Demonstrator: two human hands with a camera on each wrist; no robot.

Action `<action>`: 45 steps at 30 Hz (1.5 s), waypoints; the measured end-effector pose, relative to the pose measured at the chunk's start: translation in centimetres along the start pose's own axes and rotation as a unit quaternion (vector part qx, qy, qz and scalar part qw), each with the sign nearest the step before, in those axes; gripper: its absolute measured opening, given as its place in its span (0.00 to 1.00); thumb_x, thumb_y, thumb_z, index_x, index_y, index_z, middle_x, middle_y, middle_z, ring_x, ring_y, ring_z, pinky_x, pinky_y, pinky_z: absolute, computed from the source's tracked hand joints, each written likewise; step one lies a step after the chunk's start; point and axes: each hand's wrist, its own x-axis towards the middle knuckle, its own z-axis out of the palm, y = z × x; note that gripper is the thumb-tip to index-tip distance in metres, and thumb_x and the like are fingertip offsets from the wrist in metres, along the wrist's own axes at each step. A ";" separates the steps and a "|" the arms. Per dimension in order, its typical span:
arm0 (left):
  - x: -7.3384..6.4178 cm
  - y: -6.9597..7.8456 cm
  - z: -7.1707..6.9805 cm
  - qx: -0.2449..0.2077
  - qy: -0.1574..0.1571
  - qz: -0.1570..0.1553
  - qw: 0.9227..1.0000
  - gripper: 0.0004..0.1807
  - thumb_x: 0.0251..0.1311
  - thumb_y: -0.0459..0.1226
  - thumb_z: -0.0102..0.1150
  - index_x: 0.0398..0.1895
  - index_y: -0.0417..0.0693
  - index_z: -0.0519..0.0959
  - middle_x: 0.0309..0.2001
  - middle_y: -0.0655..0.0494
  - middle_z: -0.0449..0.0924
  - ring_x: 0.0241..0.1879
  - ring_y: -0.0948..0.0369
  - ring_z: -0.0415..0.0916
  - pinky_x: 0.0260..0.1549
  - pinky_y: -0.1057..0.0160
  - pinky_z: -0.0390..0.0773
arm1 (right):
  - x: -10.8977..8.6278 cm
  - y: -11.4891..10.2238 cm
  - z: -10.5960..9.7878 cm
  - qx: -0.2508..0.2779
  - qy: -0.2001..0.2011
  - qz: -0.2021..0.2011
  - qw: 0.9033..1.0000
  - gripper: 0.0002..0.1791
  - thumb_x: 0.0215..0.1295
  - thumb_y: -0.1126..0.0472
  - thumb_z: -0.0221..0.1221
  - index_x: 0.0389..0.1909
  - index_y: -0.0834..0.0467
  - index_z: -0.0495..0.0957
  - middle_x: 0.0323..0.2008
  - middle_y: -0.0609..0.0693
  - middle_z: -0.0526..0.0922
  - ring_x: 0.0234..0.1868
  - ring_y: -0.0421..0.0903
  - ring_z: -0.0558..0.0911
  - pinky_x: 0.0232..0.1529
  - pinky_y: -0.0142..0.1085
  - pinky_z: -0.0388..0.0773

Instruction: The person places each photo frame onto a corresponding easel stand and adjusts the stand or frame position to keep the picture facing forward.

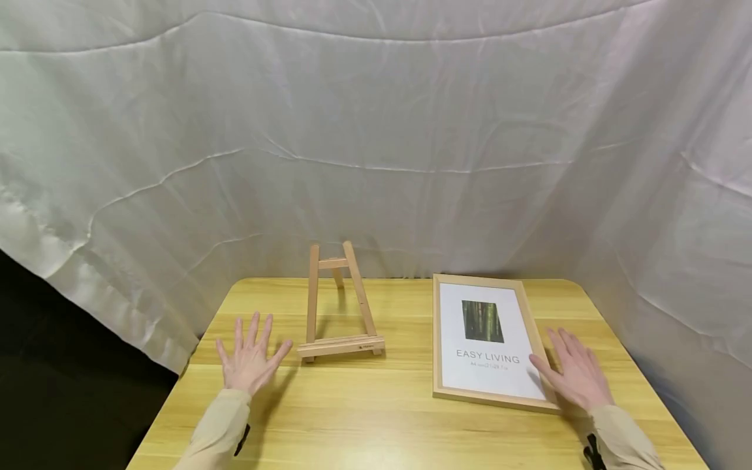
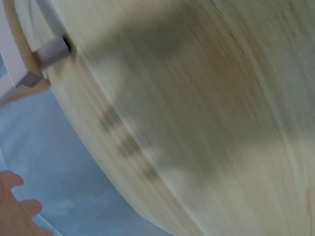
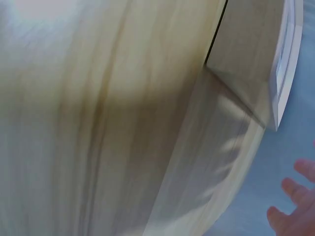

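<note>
A small wooden easel [image 1: 341,346] stands on the left half of the table, its front ledge facing me. To its left my left hand [image 1: 249,362] is held with fingers spread, gripping nothing and apart from the easel. A picture frame [image 1: 437,339] with a light wooden border lies flat on the right, its white insert printed "EASY LIVING" above a dark bamboo picture. My right hand [image 1: 578,375] is over the frame's right edge, fingers straight and thumb overlapping the border; whether it touches I cannot tell. The left wrist view shows part of the easel [image 2: 51,53]; the right wrist view, a corner of the frame [image 3: 246,44].
A light wood-grain table [image 1: 376,431] carries everything, its far corners rounded. Behind it and along the sides hangs a pale, wrinkled curtain [image 1: 376,130]. At the lower left lies a black area [image 1: 70,391] beyond the table's edge.
</note>
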 end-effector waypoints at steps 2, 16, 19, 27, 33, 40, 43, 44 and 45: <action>-0.1 0.5 -0.2 0.000 0.003 0.001 1.000 0.48 0.67 0.69 0.41 0.82 0.53 0.46 0.83 0.46 0.35 0.80 0.37 0.26 0.68 0.24 0.17 | -0.2 0.2 -0.2 0.006 -0.005 -0.004 1.000 0.48 0.72 0.36 0.50 0.79 0.64 0.49 0.74 0.76 0.55 0.72 0.77 0.56 0.69 0.75 0.50; -1.6 6.4 -0.5 0.034 0.040 0.036 0.998 0.47 0.66 0.68 0.44 0.81 0.56 0.51 0.82 0.50 0.44 0.81 0.41 0.38 0.72 0.23 0.31 | -1.1 1.3 -0.7 0.039 -0.053 -0.011 0.998 0.49 0.68 0.37 0.58 0.76 0.68 0.56 0.70 0.78 0.61 0.66 0.78 0.63 0.61 0.77 0.60; -1.8 7.9 -0.3 0.031 0.056 0.056 0.996 0.47 0.65 0.67 0.47 0.81 0.57 0.51 0.82 0.51 0.46 0.82 0.44 0.40 0.74 0.25 0.33 | -1.3 1.3 -0.7 0.048 -0.065 -0.013 0.997 0.50 0.67 0.38 0.59 0.75 0.69 0.56 0.69 0.78 0.62 0.65 0.77 0.64 0.60 0.78 0.62; -2.5 11.4 0.5 0.017 0.053 0.094 0.994 0.47 0.64 0.67 0.49 0.81 0.57 0.52 0.82 0.53 0.46 0.82 0.48 0.41 0.77 0.31 0.32 | -1.8 1.3 -0.6 0.056 -0.078 -0.016 0.995 0.51 0.65 0.38 0.62 0.74 0.70 0.57 0.67 0.79 0.63 0.63 0.78 0.66 0.56 0.78 0.66; -2.8 13.7 1.8 0.037 0.051 0.122 0.990 0.47 0.65 0.69 0.45 0.81 0.56 0.52 0.82 0.54 0.46 0.82 0.50 0.46 0.79 0.36 0.39 | -2.1 1.1 -0.6 0.057 -0.081 -0.016 0.995 0.53 0.61 0.39 0.65 0.73 0.73 0.58 0.65 0.79 0.65 0.62 0.77 0.68 0.55 0.75 0.69; -3.0 16.6 3.7 0.048 0.038 0.163 0.985 0.47 0.66 0.70 0.43 0.81 0.57 0.52 0.82 0.55 0.48 0.82 0.53 0.45 0.80 0.41 0.42 | -2.2 1.6 -0.1 0.061 -0.079 -0.031 0.995 0.55 0.55 0.41 0.70 0.70 0.76 0.61 0.61 0.79 0.69 0.58 0.77 0.72 0.53 0.71 0.74; -3.0 17.8 4.7 0.053 0.036 0.182 0.981 0.47 0.66 0.70 0.43 0.80 0.56 0.54 0.82 0.55 0.51 0.81 0.54 0.47 0.80 0.42 0.46 | -2.3 1.9 0.2 0.059 -0.073 -0.043 0.995 0.55 0.50 0.41 0.72 0.69 0.75 0.64 0.57 0.75 0.74 0.55 0.72 0.76 0.51 0.67 0.77; -3.1 18.2 5.0 0.052 0.033 0.187 0.980 0.47 0.66 0.70 0.43 0.80 0.55 0.54 0.81 0.54 0.51 0.81 0.54 0.47 0.80 0.42 0.47 | -2.3 2.0 0.3 0.056 -0.072 -0.045 0.995 0.56 0.49 0.41 0.73 0.68 0.75 0.64 0.56 0.73 0.75 0.54 0.70 0.77 0.50 0.66 0.78; -3.1 18.6 5.3 0.053 0.031 0.192 0.979 0.47 0.66 0.70 0.43 0.80 0.54 0.55 0.81 0.54 0.52 0.81 0.54 0.47 0.80 0.43 0.47 | -2.3 2.1 0.4 0.054 -0.072 -0.048 0.995 0.56 0.49 0.41 0.73 0.68 0.75 0.65 0.55 0.72 0.76 0.54 0.69 0.77 0.49 0.65 0.78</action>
